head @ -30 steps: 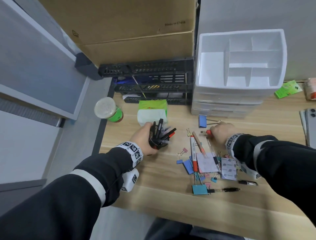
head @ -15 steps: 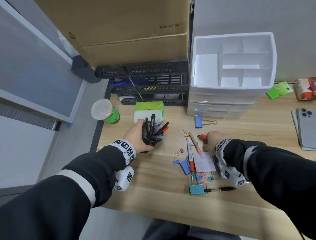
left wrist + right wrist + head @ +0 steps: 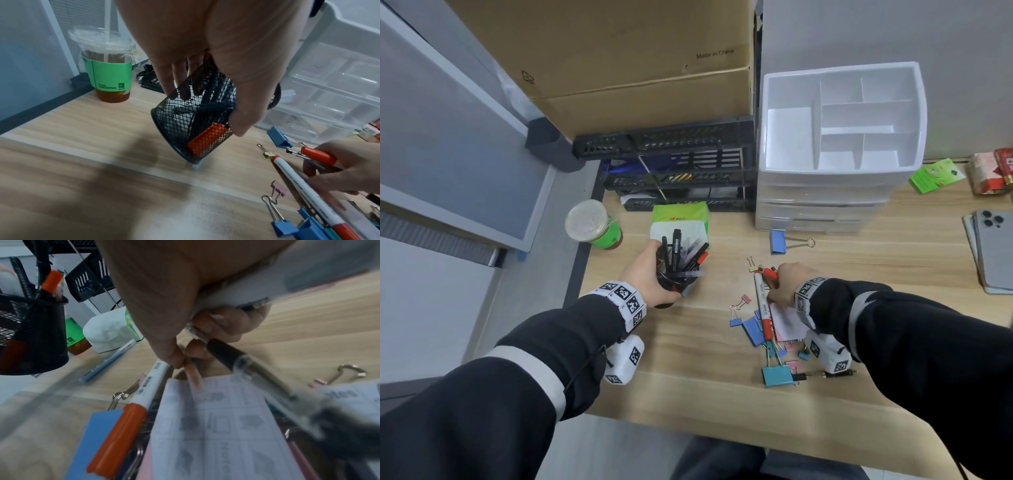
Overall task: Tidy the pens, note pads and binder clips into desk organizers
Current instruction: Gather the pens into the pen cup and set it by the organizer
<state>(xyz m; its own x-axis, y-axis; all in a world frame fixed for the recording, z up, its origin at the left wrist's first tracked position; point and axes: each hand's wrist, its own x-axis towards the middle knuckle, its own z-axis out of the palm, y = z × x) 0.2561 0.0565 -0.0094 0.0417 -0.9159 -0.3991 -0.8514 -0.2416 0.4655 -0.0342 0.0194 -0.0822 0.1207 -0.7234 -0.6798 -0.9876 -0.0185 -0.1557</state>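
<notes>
Gathering pens: right hand now clenches bundle of pens, lifted just right of white marker, which lies on desk over binder clips beside note pad. Half second back, hand lay lower, flatter. Left hand grasps mesh pen cup, tilted, well left of marker. Likely next: drop bundle into cup. Clips, pad untouched; white drawer organizer beyond marker unfilled.

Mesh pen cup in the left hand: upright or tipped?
Tipped: the mesh pen cup, gripped by the left hand, leans with its base edge near the desk.
</notes>
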